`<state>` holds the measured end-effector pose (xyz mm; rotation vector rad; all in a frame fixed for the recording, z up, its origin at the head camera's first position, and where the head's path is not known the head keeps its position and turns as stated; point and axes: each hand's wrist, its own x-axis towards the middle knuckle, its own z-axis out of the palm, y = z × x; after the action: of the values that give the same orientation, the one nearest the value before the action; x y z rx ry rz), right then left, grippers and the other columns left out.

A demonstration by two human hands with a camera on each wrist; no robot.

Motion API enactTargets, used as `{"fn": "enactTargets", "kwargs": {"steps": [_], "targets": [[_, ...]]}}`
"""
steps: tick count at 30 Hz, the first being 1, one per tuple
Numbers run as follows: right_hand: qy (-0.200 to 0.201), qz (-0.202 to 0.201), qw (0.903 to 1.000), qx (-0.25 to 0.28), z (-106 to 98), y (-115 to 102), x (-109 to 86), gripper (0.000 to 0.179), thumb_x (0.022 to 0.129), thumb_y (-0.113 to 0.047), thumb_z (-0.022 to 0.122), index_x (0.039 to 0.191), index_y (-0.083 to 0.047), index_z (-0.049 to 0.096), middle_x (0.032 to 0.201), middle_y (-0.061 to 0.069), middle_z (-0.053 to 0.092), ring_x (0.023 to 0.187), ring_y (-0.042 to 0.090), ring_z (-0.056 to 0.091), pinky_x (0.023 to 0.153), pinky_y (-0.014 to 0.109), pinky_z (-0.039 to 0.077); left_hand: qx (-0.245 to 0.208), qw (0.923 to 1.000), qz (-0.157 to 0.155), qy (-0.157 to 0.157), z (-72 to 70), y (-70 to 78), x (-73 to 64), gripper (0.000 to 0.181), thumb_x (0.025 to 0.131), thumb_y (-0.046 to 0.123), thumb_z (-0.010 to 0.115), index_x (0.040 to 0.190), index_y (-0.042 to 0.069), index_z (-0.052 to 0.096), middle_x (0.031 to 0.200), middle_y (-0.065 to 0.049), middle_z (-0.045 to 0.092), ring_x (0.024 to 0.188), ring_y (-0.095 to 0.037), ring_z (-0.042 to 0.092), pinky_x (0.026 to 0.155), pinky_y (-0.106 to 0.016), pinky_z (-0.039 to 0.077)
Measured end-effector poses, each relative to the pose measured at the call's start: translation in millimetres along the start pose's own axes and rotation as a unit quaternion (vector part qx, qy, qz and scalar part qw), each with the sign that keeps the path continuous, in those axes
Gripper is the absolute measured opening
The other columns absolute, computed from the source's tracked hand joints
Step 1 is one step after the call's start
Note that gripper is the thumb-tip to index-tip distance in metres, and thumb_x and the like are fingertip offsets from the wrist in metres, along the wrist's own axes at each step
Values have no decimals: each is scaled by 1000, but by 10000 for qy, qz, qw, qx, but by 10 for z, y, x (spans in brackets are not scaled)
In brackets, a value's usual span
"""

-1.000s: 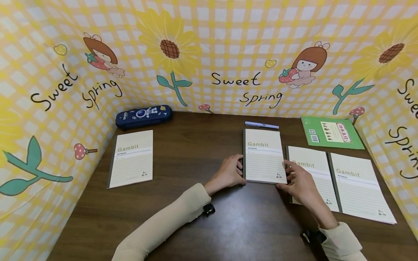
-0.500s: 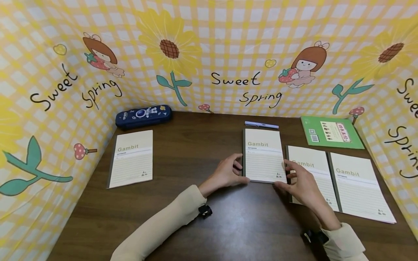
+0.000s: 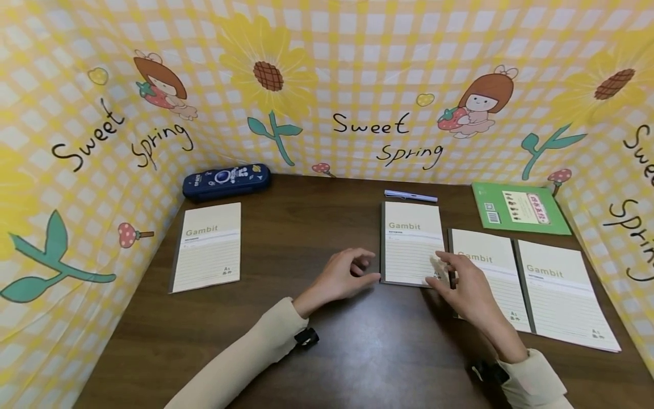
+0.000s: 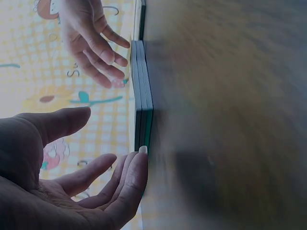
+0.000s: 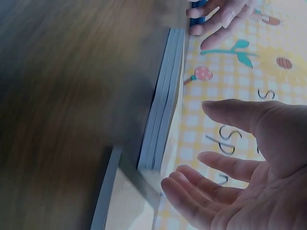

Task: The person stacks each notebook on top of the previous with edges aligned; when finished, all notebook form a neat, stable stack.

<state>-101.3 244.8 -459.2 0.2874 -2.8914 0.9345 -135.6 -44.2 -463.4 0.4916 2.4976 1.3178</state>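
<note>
A small stack of cream Gambit notebooks [image 3: 413, 241] lies right of the table's middle; its layered edges [image 5: 162, 103] show in the right wrist view. Just left of its lower left corner is my left hand [image 3: 341, 276], fingers relaxed and holding nothing. My right hand [image 3: 469, 288] hovers at the lower right corner with its fingers spread, overlapping the cover in the head view. In the left wrist view, the left fingertips [image 4: 139, 167] are right at the end of the stack, and the thumb stands apart from it.
Two more Gambit notebooks [image 3: 485, 281] lie side by side at right, close to the stack. Another notebook [image 3: 208, 244] lies at left below a blue pencil case [image 3: 226, 180]. A lilac pen [image 3: 411, 196] and a green book [image 3: 521, 208] lie along the back.
Both hands have come off the stack's sides: the left hand has drawn back leftward, and the right hand's fingers have lifted slightly over the corner. The stack has stayed in place.
</note>
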Motion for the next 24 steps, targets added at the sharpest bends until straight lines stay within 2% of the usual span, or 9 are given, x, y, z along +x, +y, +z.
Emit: {"fn": "enactTargets", "kwargs": {"steps": [4,7,11,13,17,24], "targets": [[85,-368,9992,138,96,-87,42,52,88,-16,84,133,2,66,113,24,69,93,36,70,74,45,60,89,9999,-69,121,-123,-85,-129,42,97,29,75,133,7,68,120,-12,72,100,-25,72,91,-40,61],[71,-647,9977,189,185,-164,91,47,88,-15,84,130,1,68,118,23,70,102,38,70,82,52,59,227,9993,-129,264,-227,-158,-219,42,97,28,76,133,8,69,120,-11,72,101,-24,72,91,-40,61],[-27,-910,9957,144,313,-277,161,46,88,-17,84,128,0,69,121,20,70,111,38,68,91,55,55,416,9980,-144,457,-384,-264,-339,41,96,28,78,131,9,70,118,-10,73,100,-22,72,90,-38,61],[-120,-982,9950,158,374,-337,194,46,88,-18,84,128,-1,69,123,19,69,115,38,67,95,55,55,452,9974,-146,544,-468,-324,-407,41,95,27,78,131,8,70,118,-11,73,99,-22,73,89,-39,61],[-359,-1117,9928,230,500,-465,251,48,88,-20,84,130,-2,69,127,18,68,117,37,66,95,54,56,500,9961,-184,700,-636,-458,-555,42,96,26,78,130,5,70,118,-13,73,99,-24,73,86,-39,62],[-882,-1487,9844,331,736,-700,332,53,91,-23,82,136,-1,64,139,18,63,129,36,62,106,55,53,726,9895,-462,1166,-904,-631,-833,44,96,30,77,133,7,69,122,-15,73,101,-26,74,88,-44,62]]}}
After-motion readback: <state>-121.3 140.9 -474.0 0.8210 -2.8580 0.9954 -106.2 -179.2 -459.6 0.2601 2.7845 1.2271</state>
